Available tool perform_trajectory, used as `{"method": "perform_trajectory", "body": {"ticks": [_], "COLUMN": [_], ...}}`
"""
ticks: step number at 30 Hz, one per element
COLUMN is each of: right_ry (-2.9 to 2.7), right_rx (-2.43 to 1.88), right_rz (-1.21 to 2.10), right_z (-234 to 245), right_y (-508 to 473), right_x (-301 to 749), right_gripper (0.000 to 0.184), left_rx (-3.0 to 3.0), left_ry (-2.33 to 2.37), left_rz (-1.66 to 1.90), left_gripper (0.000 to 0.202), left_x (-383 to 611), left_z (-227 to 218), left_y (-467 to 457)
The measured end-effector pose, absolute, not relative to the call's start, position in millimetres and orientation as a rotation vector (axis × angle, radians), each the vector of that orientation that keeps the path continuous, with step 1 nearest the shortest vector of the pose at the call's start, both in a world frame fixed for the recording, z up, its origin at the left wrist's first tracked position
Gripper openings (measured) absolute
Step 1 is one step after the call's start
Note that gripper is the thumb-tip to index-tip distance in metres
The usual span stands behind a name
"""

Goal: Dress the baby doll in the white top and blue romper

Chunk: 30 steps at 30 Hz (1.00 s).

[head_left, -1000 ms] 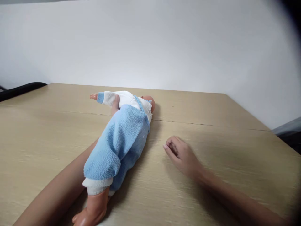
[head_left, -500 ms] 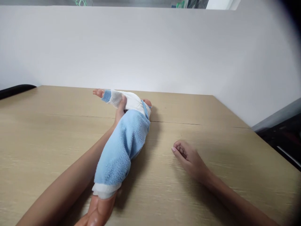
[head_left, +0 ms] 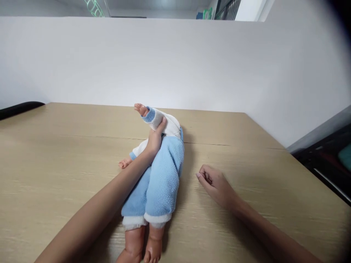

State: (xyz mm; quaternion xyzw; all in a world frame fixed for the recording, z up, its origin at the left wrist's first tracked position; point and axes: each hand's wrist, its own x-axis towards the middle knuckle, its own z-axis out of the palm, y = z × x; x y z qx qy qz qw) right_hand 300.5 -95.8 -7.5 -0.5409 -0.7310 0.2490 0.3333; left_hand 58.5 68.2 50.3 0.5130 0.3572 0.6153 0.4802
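A baby doll (head_left: pixel 167 171) in a light blue and white fleece outfit lies on its side on the wooden table (head_left: pixel 82 153), feet toward me. Its head is hidden behind the shoulder. My left hand (head_left: pixel 157 138) is closed on the doll's upper body near the raised arm, thumb on the white sleeve and the other fingers out of sight. The doll's other arm shows to the left of my wrist. To the right of the doll and apart from it, my right hand (head_left: pixel 215 182) rests on the tabletop with curled fingers and nothing visible in them.
A white partition wall (head_left: pixel 153 62) rises behind the table's far edge. A black curved object (head_left: pixel 22 107) sits at the left edge. Beyond the right table edge are dark items (head_left: pixel 329 160). A green coiled thing (head_left: pixel 94 8) shows above the partition.
The doll has rolled in my left hand, so both legs and its second arm now show, and its raised arm has shifted right. My right hand has barely moved.
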Motion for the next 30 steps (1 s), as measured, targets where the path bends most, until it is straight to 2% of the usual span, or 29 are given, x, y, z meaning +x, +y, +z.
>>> {"method": "perform_trajectory", "body": {"ticks": [4, 7, 11, 13, 15, 19, 22, 23, 25, 27, 30], "right_ry": [-1.882, -1.861, -1.785, -1.659, -1.461, -0.931, -0.722, -0.688, -0.643, -0.680, -0.841], "right_rx": [-1.404, -1.356, -1.370, -1.350, -1.280, -1.116, -1.042, -1.027, -0.995, -1.018, -1.095], "right_rz": [0.668, 0.653, 0.701, 0.807, 0.973, 1.491, 1.729, 1.754, 1.745, 1.676, 1.554], "right_z": [-10.2, -13.3, -15.5, -16.2, -16.4, -10.7, -0.9, 2.3, 7.0, 9.1, 9.7], "right_y": [-95.5, -95.1, -94.6, -91.3, -83.8, -61.5, -51.8, -51.3, -53.4, -57.5, -63.4], "right_x": [301.9, 303.7, 302.0, 301.4, 304.8, 326.2, 343.0, 346.2, 348.1, 346.1, 342.2], "right_gripper": [0.015, 0.016, 0.015, 0.021, 0.036, 0.049, 0.065, 0.065, 0.055, 0.037, 0.022], "left_rx": [1.286, 1.383, 1.639, 1.869, 2.171, 2.680, 2.723, 2.700, 2.650, 2.600, 2.455], "left_ry": [0.955, 0.998, 0.993, 1.010, 1.085, 1.161, 1.102, 1.068, 0.988, 0.938, 1.133], "left_rz": [1.490, 1.434, 1.401, 1.320, 1.150, 0.782, 0.730, 0.760, 0.881, 1.065, 1.324], "left_gripper": [0.058, 0.053, 0.037, 0.032, 0.031, 0.048, 0.057, 0.059, 0.053, 0.038, 0.026], "left_x": [70.0, 81.0, 95.5, 103.1, 111.8, 129.7, 134.6, 133.2, 125.2, 110.0, 74.9], "left_z": [59.7, 63.1, 58.7, 54.9, 51.5, 48.4, 51.5, 53.6, 58.6, 61.8, 57.2], "left_y": [54.8, 46.5, 44.3, 41.9, 35.8, 18.6, 11.8, 11.0, 10.8, 11.1, 12.1]}}
